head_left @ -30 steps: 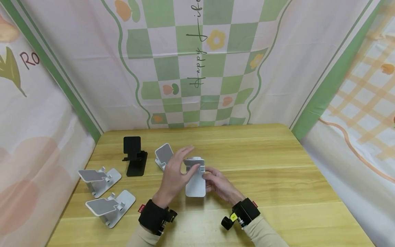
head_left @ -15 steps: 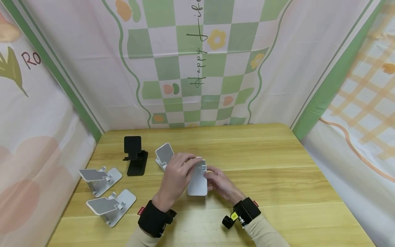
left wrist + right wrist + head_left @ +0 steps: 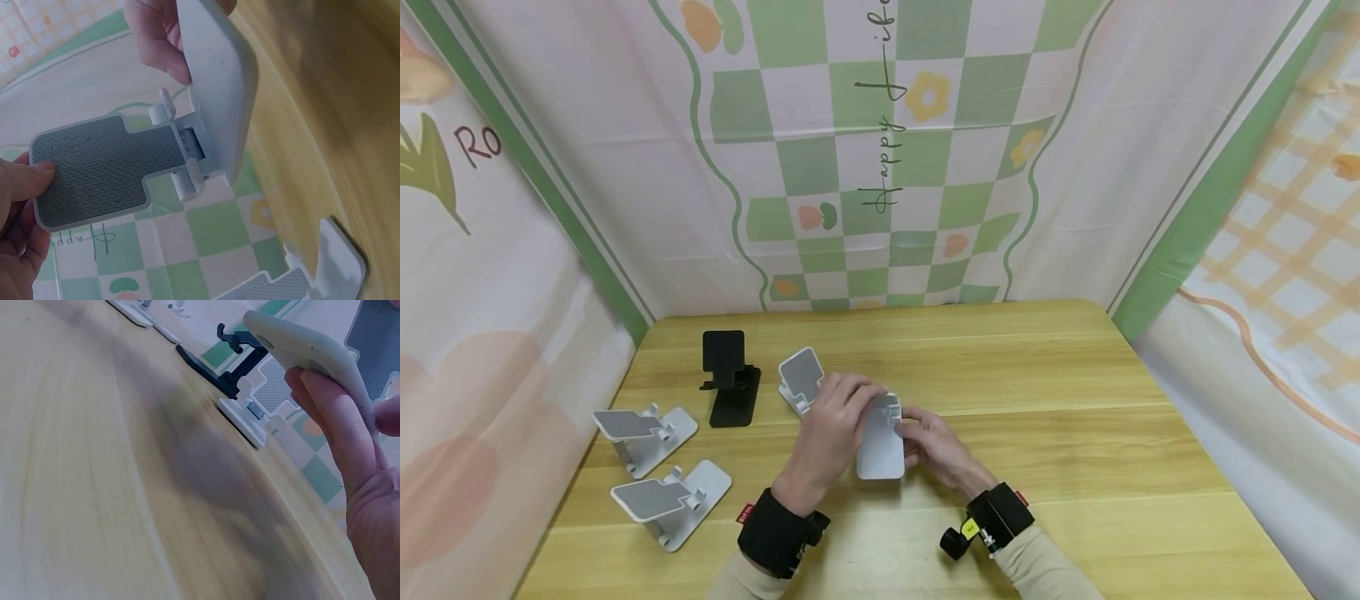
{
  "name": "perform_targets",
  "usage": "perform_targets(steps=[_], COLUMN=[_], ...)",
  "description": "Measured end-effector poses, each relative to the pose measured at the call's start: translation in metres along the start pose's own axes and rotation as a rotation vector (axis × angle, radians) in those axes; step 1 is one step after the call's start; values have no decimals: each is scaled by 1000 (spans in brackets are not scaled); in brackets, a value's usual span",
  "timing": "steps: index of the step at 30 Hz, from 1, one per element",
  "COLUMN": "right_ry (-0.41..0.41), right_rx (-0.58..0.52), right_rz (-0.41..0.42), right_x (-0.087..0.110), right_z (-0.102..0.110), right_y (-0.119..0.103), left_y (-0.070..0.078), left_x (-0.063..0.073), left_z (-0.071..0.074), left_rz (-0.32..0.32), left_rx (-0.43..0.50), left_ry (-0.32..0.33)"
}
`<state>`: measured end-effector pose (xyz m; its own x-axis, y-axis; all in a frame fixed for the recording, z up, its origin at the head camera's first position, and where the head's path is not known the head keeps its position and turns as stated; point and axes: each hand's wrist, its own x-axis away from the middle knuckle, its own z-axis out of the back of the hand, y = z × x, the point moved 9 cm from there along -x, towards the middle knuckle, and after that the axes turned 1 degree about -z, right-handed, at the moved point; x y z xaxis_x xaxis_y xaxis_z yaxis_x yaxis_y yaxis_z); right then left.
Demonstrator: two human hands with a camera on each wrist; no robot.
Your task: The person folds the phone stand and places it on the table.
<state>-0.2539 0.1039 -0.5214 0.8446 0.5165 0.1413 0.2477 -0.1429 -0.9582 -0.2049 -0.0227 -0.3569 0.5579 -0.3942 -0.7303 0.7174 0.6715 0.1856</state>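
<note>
A white phone stand (image 3: pixel 881 450) is held up between both hands over the wooden table. In the left wrist view its grey padded plate (image 3: pixel 103 169) stands out at an angle from the smooth white base (image 3: pixel 222 87), with two small hooks near the hinge. My left hand (image 3: pixel 829 433) pinches the far end of that plate between thumb and fingers. My right hand (image 3: pixel 942 450) grips the base by its side edge, thumb on one face, fingers on the underside in the right wrist view. From the head, the left hand hides most of the padded plate.
Just behind the left hand stands another white phone stand (image 3: pixel 801 372). A black phone stand (image 3: pixel 733 396) is farther left. Two more white stands, a rear one (image 3: pixel 681 425) and a front one (image 3: pixel 703 487), sit near the table's left edge. Printed curtains (image 3: pixel 685 250) surround the table (image 3: pixel 1075 400).
The left hand's spread fingers have closed over the top of the held stand and now pinch its padded plate. The right hand keeps its grip with little movement.
</note>
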Motion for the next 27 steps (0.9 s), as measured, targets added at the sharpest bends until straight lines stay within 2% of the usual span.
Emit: perform_targets(steps=[7,15,21,27], right_ry=[15,24,37,16], right_rx=[-12,-41,-74,-128], right_rz=[-3,3,17,42], right_x=[-2,-2,-3,-3], right_z=[1,3,7,7], right_y=[-1,-3,-4,-8], left_y=[4,6,12,15], left_x=[3,6,12,17], left_z=[-3,-4,-9,-12], left_rz=[-28,-21,-51,-54], left_rx=[-14,-15,-19,-14], left_ry=[12,24,21,37])
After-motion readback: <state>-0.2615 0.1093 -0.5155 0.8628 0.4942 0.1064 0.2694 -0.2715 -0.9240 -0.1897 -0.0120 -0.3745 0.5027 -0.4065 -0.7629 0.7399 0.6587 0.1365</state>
